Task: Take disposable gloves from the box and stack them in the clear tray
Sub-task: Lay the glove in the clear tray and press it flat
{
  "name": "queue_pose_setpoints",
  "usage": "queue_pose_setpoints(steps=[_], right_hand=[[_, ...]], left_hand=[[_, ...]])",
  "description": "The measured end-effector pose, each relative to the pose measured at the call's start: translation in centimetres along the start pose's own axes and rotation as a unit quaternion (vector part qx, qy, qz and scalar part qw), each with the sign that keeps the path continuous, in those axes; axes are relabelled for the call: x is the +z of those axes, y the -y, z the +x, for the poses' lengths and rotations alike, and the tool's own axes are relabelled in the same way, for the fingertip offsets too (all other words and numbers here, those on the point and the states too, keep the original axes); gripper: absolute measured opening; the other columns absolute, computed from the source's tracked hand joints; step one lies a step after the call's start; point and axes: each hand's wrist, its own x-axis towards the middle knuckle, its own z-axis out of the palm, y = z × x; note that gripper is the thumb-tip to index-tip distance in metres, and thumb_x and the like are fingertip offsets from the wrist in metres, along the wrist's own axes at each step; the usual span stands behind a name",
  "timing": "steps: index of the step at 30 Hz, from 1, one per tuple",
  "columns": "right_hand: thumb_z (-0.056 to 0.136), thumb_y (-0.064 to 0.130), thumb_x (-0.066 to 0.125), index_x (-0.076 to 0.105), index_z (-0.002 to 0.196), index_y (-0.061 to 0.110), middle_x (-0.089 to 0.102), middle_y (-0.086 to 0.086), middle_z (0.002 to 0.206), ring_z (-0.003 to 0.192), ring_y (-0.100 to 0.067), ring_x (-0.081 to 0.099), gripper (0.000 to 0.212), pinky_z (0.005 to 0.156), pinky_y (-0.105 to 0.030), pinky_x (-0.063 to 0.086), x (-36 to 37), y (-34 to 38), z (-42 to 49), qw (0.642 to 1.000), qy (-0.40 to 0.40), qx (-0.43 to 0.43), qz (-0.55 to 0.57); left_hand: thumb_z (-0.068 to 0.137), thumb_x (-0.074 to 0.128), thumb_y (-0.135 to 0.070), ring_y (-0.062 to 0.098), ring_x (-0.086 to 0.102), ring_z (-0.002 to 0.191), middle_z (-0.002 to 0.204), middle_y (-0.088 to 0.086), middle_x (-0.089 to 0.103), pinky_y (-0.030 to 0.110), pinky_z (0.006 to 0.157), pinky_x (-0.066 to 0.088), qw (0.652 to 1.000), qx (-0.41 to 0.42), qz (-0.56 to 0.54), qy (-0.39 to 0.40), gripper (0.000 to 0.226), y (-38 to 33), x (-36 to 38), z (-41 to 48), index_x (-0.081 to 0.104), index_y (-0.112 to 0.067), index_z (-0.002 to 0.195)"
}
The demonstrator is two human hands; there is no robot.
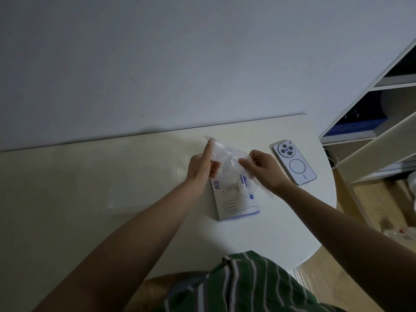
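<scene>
Just above the far end of the glove box, both hands hold one thin, see-through disposable glove stretched between them. The left hand pinches the glove's left edge with thumb and curled fingers, its forefinger pointing up along the plastic. The right hand grips the glove's right side with its fingers curled in tight, and a loose flap of the film hangs below that wrist. The glove is off the table, not touching the tray.

The box lies flat on the white round table, white with blue print and an outline drawing of a hand on its top face. The clear tray sits on the table to the left of the box, near it but apart; it is so faint against the surface that what lies in it cannot be told.

A white phone lies face down just right of the right hand, camera ring up. A white shelf unit stands at the right edge, and a green striped shirt fills the bottom of the view.
</scene>
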Motion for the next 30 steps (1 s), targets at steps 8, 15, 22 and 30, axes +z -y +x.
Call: queue_pose_setpoints(steps=[8, 15, 22, 30], right_hand=[[0.081, 0.021, 0.076, 0.055, 0.08, 0.015, 0.063, 0.002, 0.077, 0.064, -0.003, 0.059, 0.021, 0.054, -0.012, 0.044, 0.9, -0.5, -0.8, 0.995, 0.016, -0.034, -0.089], [0.099, 0.044, 0.036, 0.044, 0.134, 0.017, 0.055, -0.003, 0.129, 0.115, -0.021, 0.056, 0.045, 0.097, -0.038, 0.047, 0.7, 1.0, -0.6, 0.991, 0.042, 0.028, 0.126], [0.094, 0.034, 0.048, 0.059, 0.129, 0.006, 0.063, -0.017, 0.126, 0.118, -0.036, 0.057, 0.046, 0.103, -0.044, 0.043, 0.9, 2.0, -0.1, 0.951, 0.249, 0.052, 0.176], [0.088, 0.015, 0.061, 0.053, 0.108, -0.002, 0.058, -0.025, 0.119, 0.098, -0.033, 0.058, 0.028, 0.086, -0.04, 0.048, 1.4, 4.2, 1.4, 0.895, 0.214, 0.092, 0.38]], left_hand=[[0.09, 0.063, -0.037, 0.019, 0.067, 0.076, 0.084, 0.007, 0.073, 0.022, 0.068, 0.053, 0.996, 0.017, 0.045, 0.074, 0.036, -0.7, -1.2, -0.4, 0.074, -0.002, 0.091], [0.094, 0.046, 0.002, 0.02, 0.07, 0.082, 0.089, 0.012, 0.073, 0.022, 0.072, 0.051, 0.983, 0.067, 0.06, 0.159, 0.023, -0.9, -2.3, -0.3, 0.068, 0.0, 0.098], [0.083, 0.032, -0.003, 0.025, 0.069, 0.07, 0.087, 0.012, 0.073, 0.027, 0.062, 0.054, 0.962, 0.016, 0.04, 0.268, 0.046, -2.1, -3.5, -1.0, 0.07, -0.016, 0.107], [0.08, 0.029, 0.0, 0.024, 0.068, 0.072, 0.086, 0.016, 0.073, 0.033, 0.073, 0.051, 0.981, 0.04, 0.039, 0.186, 0.046, -2.9, -8.0, -0.7, 0.069, -0.006, 0.102]])
